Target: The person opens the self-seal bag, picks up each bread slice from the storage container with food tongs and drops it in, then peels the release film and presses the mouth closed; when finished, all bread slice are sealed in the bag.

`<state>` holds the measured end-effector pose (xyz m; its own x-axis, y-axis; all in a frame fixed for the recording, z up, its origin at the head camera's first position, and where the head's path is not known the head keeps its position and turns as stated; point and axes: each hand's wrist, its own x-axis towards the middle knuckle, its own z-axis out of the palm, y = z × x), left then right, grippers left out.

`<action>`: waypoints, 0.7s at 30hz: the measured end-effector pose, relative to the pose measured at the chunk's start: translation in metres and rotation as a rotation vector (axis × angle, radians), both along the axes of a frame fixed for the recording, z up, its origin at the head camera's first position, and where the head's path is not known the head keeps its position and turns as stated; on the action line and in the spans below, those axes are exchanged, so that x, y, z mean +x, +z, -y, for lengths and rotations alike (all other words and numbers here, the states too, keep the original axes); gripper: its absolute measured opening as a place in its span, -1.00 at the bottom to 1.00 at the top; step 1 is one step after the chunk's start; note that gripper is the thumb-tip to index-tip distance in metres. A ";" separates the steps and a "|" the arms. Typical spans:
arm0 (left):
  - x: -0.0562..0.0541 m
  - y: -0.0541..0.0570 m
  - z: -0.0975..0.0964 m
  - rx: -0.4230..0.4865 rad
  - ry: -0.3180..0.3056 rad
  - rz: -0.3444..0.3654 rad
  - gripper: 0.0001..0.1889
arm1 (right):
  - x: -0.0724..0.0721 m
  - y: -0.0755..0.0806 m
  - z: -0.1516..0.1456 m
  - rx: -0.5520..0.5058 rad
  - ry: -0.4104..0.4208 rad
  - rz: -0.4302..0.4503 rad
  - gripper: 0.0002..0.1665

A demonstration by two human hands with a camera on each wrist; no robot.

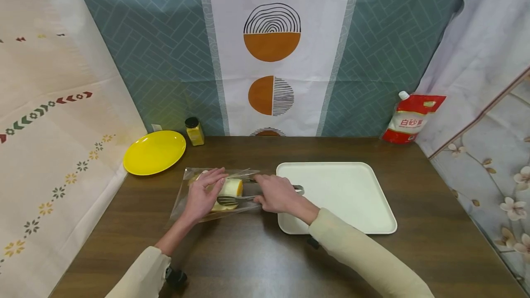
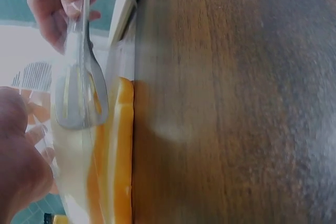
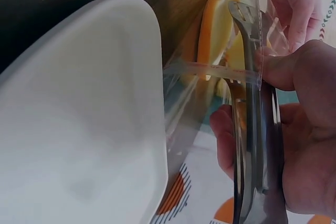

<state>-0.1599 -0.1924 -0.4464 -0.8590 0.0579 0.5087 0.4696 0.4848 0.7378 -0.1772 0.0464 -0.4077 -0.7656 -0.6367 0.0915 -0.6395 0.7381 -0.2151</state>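
Note:
A clear plastic bag [image 1: 182,197] with bread slices [image 2: 123,145] inside lies left of the tray; its bread has pale crumb and orange-brown crust. My left hand [image 1: 204,197] lies over the bag, thumb on the near side and fingers across the top, holding the film. My right hand [image 1: 276,192] grips metal tongs [image 3: 254,145] near the bag's open right end. The slotted tong heads [image 2: 81,100] reach inside the bag, one on each side of a bread piece [image 1: 233,187]. Whether they press on it I cannot tell.
A white rectangular tray [image 1: 335,197] sits just right of the bag, under the tongs' handle end. At the back left are a yellow plate [image 1: 155,153] and a black-capped yellow jar [image 1: 194,131]. A red and white spouted pouch [image 1: 410,118] stands at the back right.

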 end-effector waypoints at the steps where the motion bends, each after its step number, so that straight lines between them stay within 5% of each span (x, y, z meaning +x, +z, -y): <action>1: 0.000 0.000 0.000 0.001 -0.004 -0.004 -0.83 | 0.000 0.000 0.001 0.001 0.000 0.004 -0.39; 21: -0.004 -0.003 -0.001 0.007 0.014 -0.037 -0.84 | -0.012 -0.008 0.005 0.014 0.026 0.008 -0.25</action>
<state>-0.1639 -0.1916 -0.4496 -0.8404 0.0426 0.5403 0.4900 0.4861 0.7236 -0.1891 0.0419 -0.4161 -0.7494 -0.6577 0.0759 -0.6568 0.7242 -0.2101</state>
